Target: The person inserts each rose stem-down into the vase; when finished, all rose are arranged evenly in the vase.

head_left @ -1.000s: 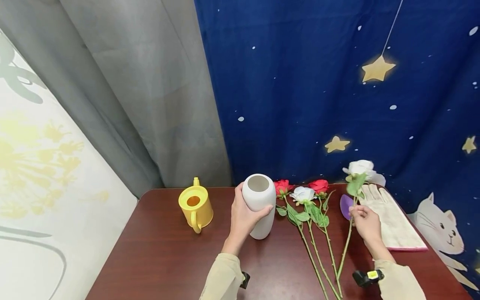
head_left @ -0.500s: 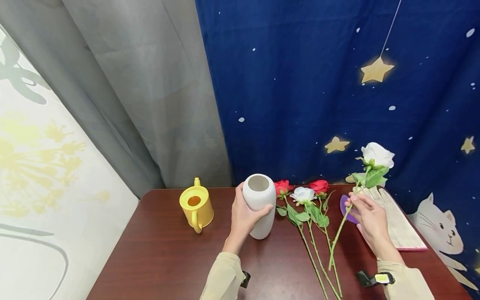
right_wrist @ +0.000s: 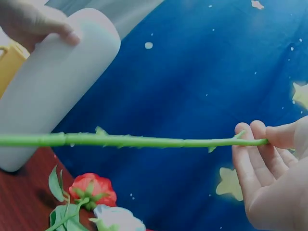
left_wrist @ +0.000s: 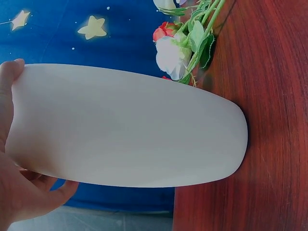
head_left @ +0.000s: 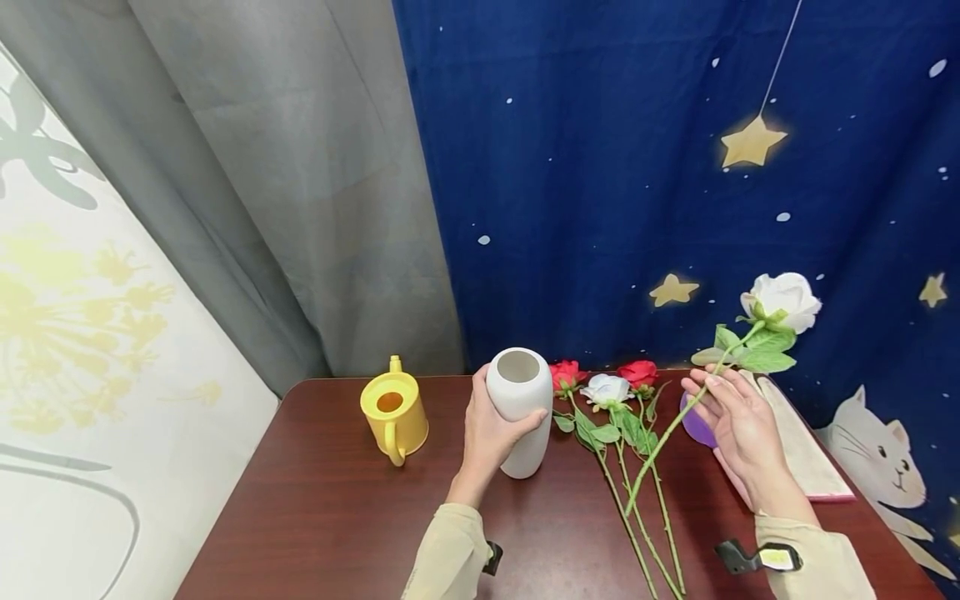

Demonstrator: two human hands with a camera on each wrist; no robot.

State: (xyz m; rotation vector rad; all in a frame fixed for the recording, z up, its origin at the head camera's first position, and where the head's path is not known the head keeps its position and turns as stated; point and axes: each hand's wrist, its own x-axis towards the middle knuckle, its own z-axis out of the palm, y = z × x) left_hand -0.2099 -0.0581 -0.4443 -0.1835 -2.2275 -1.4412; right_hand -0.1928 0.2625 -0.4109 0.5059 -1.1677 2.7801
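The left hand (head_left: 487, 429) wraps the upright vase (head_left: 517, 412) on the table (head_left: 322, 500), while the right hand (head_left: 738, 429), at its three o'clock, pinches a white rose (head_left: 783, 300) aloft.

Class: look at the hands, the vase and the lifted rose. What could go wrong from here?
1. The right hand pinches the white rose only by fingertips; its long stem might twist or slip.
2. The swinging stem end could brush the roses on the table.
3. The narrow-mouthed vase, gripped by the left hand, may tip if bumped.
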